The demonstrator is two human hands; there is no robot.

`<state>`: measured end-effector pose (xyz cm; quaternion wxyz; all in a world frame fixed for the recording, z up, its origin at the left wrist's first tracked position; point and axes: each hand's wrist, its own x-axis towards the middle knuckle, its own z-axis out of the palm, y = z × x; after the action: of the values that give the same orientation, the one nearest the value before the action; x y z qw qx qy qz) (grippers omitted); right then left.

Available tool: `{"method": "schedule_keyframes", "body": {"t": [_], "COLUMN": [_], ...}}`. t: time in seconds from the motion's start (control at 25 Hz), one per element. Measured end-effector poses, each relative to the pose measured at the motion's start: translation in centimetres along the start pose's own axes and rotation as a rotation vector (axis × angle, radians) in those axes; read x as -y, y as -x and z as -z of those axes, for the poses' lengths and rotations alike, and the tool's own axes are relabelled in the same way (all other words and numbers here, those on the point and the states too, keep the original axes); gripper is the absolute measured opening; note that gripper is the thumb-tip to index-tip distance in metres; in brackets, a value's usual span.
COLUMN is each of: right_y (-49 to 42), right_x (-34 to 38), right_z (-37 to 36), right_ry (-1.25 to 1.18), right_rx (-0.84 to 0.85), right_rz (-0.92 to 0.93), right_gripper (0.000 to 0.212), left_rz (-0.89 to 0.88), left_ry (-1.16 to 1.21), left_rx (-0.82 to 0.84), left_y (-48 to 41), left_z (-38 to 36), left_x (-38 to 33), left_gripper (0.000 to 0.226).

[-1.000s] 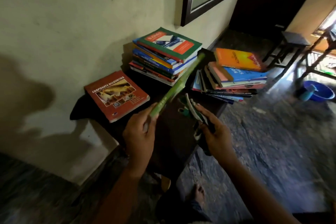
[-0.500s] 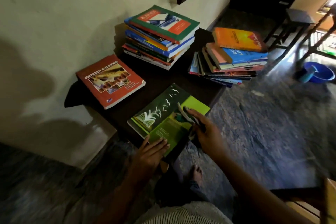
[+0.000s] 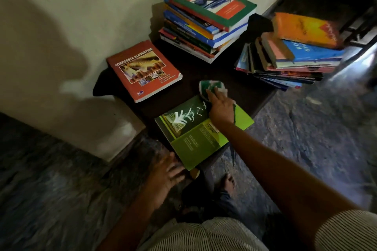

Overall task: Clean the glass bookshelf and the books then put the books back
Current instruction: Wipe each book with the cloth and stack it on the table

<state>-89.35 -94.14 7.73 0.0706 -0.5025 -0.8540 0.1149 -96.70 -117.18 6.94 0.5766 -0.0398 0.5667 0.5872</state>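
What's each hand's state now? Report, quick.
Left hand: open, holding nothing, beside the green book.
Right hand: open, pressing the green-and-white cloth at the book's far edge.

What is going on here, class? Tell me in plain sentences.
A person is cleaning books at a dark table. The right hand presses a cloth at the far edge of a green book lying flat; the open left hand, blurred, is by its near corner. A red book, a stack by the wall and a second stack lie farther back.
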Motion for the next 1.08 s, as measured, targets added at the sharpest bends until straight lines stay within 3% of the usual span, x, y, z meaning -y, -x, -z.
{"method": "schedule_keyframes", "body": {"t": [0.08,0.2,0.32,0.4,0.52,0.6,0.64,0.72,0.8,0.92,1.08], "right_y": [2.5,7.9,10.3,9.7,8.1,7.5,8.1,10.5,13.6,17.2,16.0], "right_x": [2.6,6.9,8.3,6.5,0.7,-3.6,-4.6,-4.1,-1.5,2.3,2.4], "right_z": [-1.3,-2.8,-2.7,-0.9,2.4,3.1,2.7,0.8,-1.2,-2.1,3.0], "right_ry": [-0.016,-0.103,-0.201,-0.33,-0.502,-0.408,-0.272,-0.147,-0.172,-0.274,-0.683], "right_rx": [0.048,-0.011,0.085,0.079,-0.011,-0.069,-0.078,-0.162,-0.173,-0.085,-0.002], "right_rz": [0.119,0.424,0.654,0.544,0.101,-0.154,-0.172,-0.031,0.133,0.396,0.122], "right_gripper": [0.063,0.054,0.042,0.054,0.071,0.066,0.064,0.058,0.046,0.042,0.057], "left_rz": [0.13,0.155,0.161,0.178,0.197,0.189,0.177,0.156,0.142,0.096,0.072], "left_ry": [0.12,0.183,0.236,0.251,0.215,0.207,0.193,0.136,0.107,0.062,-0.018], "left_rx": [0.018,-0.035,-0.035,-0.019,-0.04,-0.043,-0.041,-0.046,-0.069,-0.073,-0.138], "left_y": [0.3,0.5,0.6,0.5,0.2,0.2,0.2,-0.2,-0.4,-0.2,-0.6], "left_z": [-0.5,-0.9,-0.9,-0.7,-0.7,-0.6,-0.6,-0.3,-0.3,-1.1,-2.7], "left_x": [-0.5,-0.9,-1.2,-1.3,-1.4,-1.2,-1.1,-0.8,-0.9,-1.2,-2.2], "left_gripper": [0.03,0.036,0.041,0.048,0.046,0.042,0.04,0.039,0.04,0.037,0.035]}}
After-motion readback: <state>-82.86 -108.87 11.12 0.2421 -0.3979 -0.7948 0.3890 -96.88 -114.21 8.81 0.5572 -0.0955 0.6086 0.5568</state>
